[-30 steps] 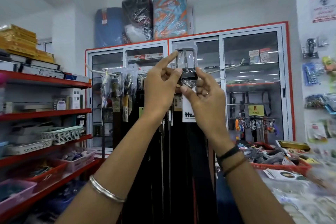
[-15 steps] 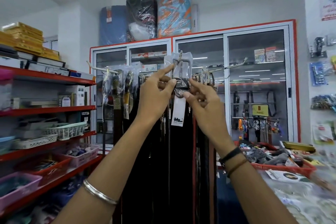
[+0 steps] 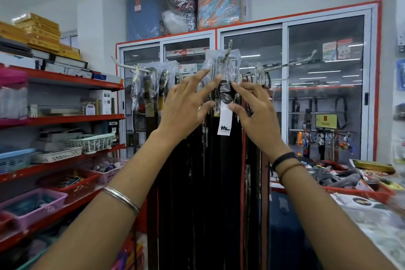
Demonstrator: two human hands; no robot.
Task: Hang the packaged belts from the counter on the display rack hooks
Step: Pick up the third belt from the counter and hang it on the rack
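Observation:
A packaged belt [image 3: 225,66] in clear plastic hangs on the middle hook [image 3: 229,46] of the display rack, its silver buckle at the top and a white tag [image 3: 224,120] dangling below. My left hand [image 3: 184,103] is just left of it, fingers spread, the index tip against the plastic. My right hand [image 3: 256,114] is on its right side, with index and thumb apart and touching the black belt end and the tag. Other packaged belts [image 3: 151,85] hang on the left hook, and more on the right hook [image 3: 263,76].
Long dark belts hang down below the hooks [image 3: 197,182]. Red shelves [image 3: 65,118] with baskets and boxes stand on the left. A glass cabinet [image 3: 324,94] is behind the rack. The counter [image 3: 372,221] on the right carries a red tray [image 3: 359,192] of goods.
The packaged belt came down from held-up height onto the middle hook. Both hands then loosened their pinch and opened their fingers; the tag now hangs free.

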